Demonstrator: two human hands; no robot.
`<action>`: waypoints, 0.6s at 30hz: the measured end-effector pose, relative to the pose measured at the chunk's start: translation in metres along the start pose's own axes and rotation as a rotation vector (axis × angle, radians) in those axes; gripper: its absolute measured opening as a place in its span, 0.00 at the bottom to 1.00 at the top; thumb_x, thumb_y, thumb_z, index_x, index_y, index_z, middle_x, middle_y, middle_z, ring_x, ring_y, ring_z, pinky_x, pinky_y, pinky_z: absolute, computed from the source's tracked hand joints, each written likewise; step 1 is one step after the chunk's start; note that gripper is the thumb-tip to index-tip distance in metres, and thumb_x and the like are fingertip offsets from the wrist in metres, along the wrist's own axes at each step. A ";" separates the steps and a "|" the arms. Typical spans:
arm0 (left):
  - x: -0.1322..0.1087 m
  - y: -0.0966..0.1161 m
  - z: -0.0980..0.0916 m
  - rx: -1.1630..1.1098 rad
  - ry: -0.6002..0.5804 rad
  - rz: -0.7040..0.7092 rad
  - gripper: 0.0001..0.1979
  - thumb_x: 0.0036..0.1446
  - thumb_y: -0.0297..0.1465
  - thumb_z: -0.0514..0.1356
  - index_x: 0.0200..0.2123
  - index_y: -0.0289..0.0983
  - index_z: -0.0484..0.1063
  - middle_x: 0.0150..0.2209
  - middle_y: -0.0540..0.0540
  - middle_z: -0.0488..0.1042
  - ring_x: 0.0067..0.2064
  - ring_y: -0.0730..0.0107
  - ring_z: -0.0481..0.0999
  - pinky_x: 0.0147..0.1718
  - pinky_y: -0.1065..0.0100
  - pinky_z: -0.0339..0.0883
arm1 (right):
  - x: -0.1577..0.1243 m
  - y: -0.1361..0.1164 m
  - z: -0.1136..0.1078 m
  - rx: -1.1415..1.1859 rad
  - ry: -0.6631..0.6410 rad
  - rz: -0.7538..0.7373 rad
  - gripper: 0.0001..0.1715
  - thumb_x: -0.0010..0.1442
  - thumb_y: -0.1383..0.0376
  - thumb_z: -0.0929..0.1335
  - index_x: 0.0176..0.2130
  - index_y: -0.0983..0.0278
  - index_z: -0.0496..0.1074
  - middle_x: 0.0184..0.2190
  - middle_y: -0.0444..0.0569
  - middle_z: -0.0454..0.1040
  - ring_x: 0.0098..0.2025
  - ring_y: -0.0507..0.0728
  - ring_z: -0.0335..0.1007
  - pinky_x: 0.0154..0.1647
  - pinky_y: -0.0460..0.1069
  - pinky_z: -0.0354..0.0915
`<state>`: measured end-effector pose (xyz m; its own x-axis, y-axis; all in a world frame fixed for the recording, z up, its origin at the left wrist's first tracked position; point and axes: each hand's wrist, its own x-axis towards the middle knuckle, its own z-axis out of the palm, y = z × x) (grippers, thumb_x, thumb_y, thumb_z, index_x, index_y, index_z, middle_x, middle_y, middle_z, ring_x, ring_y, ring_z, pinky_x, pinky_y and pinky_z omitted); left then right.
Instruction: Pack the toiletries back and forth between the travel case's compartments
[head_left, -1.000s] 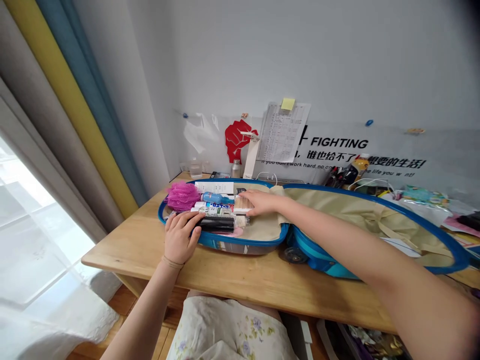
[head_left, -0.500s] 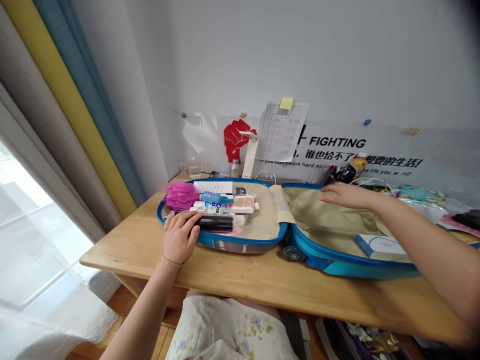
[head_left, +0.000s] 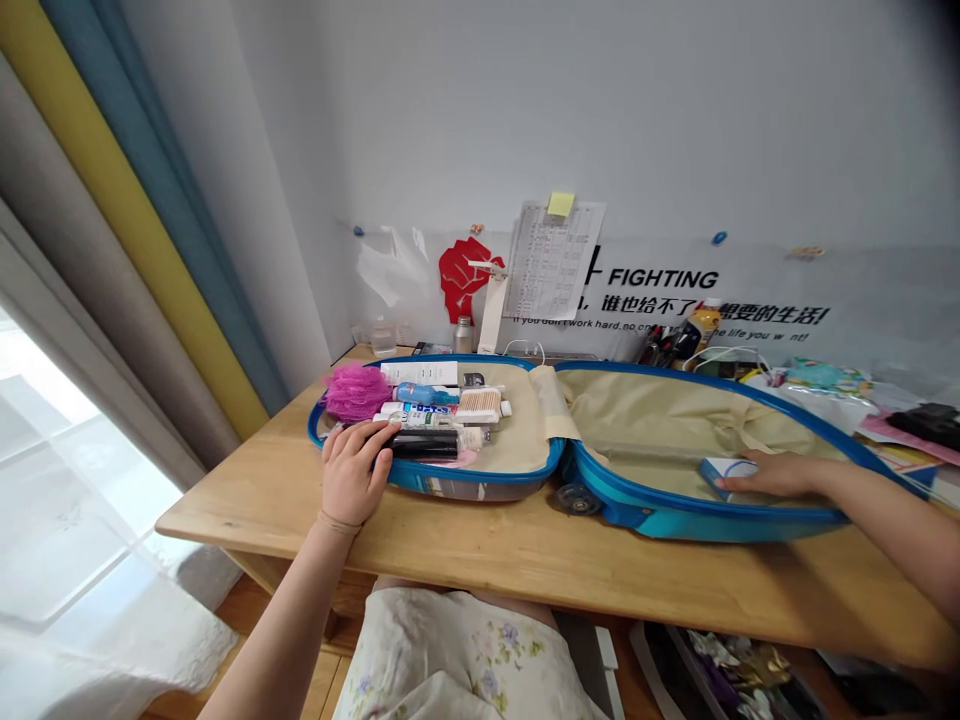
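A blue suitcase (head_left: pixel 517 478) lies spread open on the wooden table, its two beige-lined halves side by side. My right hand (head_left: pixel 780 472) reaches into the right half with its fingers closed over a blue and white box (head_left: pixel 716 470). At the left half, my left hand (head_left: pixel 354 472) rests flat over the near rim, fingers stretched out by the end of a black tube (head_left: pixel 427 443). Around it lie a pink bath puff (head_left: pixel 356 392), a blue bottle (head_left: pixel 420 394), a pack of cotton swabs (head_left: pixel 478 404) and a white box (head_left: pixel 420 373).
Behind the suitcase stand a white lamp (head_left: pixel 491 315), a silver bottle (head_left: pixel 463 335) and an orange-labelled drink bottle (head_left: pixel 703 325). Bags and other items crowd the table's right end. An open drawer (head_left: pixel 720 660) of odds and ends sits below. Curtains (head_left: pixel 150 220) hang at left.
My right hand has come down from above the far rim of the right half onto the blue and white box. My left hand stays at the left half's rim. The view shifted slightly.
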<state>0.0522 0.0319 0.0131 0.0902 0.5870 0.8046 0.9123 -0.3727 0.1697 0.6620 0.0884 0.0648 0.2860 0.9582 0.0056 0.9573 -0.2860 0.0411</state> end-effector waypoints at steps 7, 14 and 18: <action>0.001 0.001 0.000 -0.006 0.009 0.012 0.21 0.68 0.38 0.46 0.52 0.42 0.76 0.50 0.43 0.77 0.52 0.58 0.72 0.57 0.55 0.53 | -0.003 -0.009 -0.006 -0.006 -0.212 -0.023 0.38 0.25 0.51 0.74 0.39 0.62 0.78 0.52 0.74 0.72 0.55 0.73 0.71 0.56 0.60 0.64; 0.000 0.000 0.000 -0.004 0.022 0.028 0.20 0.69 0.38 0.46 0.53 0.42 0.75 0.50 0.44 0.77 0.52 0.59 0.72 0.57 0.55 0.53 | -0.019 -0.018 -0.023 0.070 -0.121 -0.095 0.16 0.24 0.61 0.75 0.20 0.59 0.71 0.36 0.68 0.78 0.41 0.71 0.77 0.46 0.61 0.69; 0.001 0.000 0.000 -0.017 0.013 0.017 0.20 0.69 0.37 0.47 0.52 0.43 0.75 0.50 0.45 0.77 0.52 0.60 0.72 0.57 0.56 0.53 | -0.020 -0.024 -0.048 0.135 -0.034 -0.064 0.18 0.36 0.56 0.75 0.15 0.61 0.66 0.25 0.61 0.76 0.24 0.62 0.72 0.34 0.60 0.69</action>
<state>0.0525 0.0318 0.0138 0.1004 0.5711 0.8147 0.9037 -0.3950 0.1655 0.6316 0.0767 0.1114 0.2232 0.9744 -0.0267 0.9699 -0.2248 -0.0940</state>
